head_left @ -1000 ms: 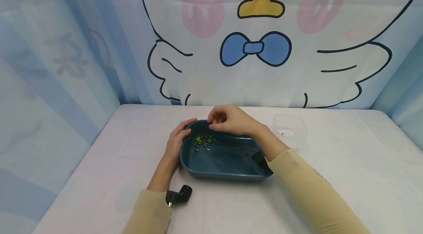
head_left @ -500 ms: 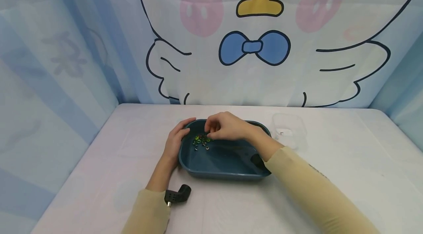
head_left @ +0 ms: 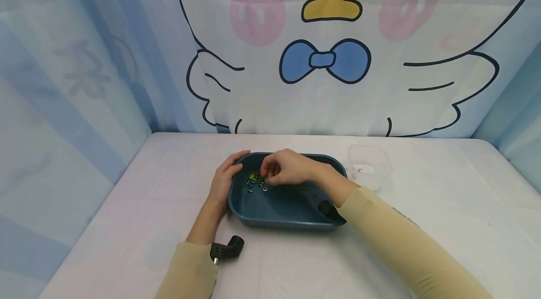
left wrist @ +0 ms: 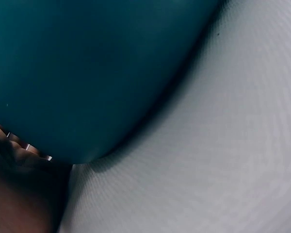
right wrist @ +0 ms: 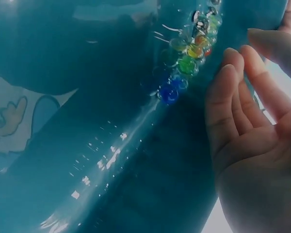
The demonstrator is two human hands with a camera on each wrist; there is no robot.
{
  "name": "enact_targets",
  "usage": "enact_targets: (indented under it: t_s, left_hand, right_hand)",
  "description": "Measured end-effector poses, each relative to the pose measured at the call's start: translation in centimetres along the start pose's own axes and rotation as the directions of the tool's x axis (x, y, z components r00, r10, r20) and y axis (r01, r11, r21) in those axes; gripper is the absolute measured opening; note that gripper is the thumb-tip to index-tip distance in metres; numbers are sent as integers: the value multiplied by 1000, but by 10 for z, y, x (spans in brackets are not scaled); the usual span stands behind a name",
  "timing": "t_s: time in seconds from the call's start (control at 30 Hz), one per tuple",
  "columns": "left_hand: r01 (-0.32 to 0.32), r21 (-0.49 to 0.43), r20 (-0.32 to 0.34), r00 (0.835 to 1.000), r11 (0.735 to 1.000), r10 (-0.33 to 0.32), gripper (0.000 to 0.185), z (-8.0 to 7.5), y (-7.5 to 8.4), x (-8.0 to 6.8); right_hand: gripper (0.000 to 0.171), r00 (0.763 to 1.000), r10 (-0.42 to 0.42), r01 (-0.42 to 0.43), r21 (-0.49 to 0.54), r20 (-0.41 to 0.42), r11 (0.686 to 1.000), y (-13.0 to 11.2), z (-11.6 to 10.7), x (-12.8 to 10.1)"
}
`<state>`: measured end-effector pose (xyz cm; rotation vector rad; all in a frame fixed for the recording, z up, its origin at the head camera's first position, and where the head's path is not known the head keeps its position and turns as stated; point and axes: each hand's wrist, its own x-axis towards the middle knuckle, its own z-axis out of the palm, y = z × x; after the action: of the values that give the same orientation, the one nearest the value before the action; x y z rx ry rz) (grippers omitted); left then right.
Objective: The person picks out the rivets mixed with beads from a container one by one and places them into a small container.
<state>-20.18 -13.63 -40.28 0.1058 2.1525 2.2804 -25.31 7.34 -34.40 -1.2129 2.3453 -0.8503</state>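
Note:
A dark teal tray [head_left: 283, 212] with raised walls lies on the table. My left hand [head_left: 221, 180] grips its left end, with the thumb over the rim and the fingers along the outer wall; in the left wrist view those fingers [left wrist: 19, 145] are mostly hidden. Small see-through round beads [right wrist: 186, 63] in green, yellow, orange, blue and clear cluster along the tray's wall, toward its left end. My right hand [head_left: 290, 167] hovers inside the tray beside the beads, its fingers bent. The right wrist view shows thumb and forefinger apart, with no bead visible between them.
A clear plastic box [head_left: 372, 156] stands on the white table [head_left: 422, 205], to the right of the tray, with a tiny item in it. A patterned curtain [head_left: 325, 102] rises behind the table. A black wrist camera [head_left: 228, 248] sits on the left wrist.
My right hand has come down from above the tray's far rim to the beads inside, its fingers loosely bent. The left hand keeps its place on the tray.

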Motion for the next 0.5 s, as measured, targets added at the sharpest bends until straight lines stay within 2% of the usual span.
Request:
enact_targets:
  t_s: [0.5]
  left_hand:
    - [15,-17,7,1000,1000,-15,46,0,-1,0]
  right_hand:
    - [12,994,38,-32,-51,102,998,0,4,5]
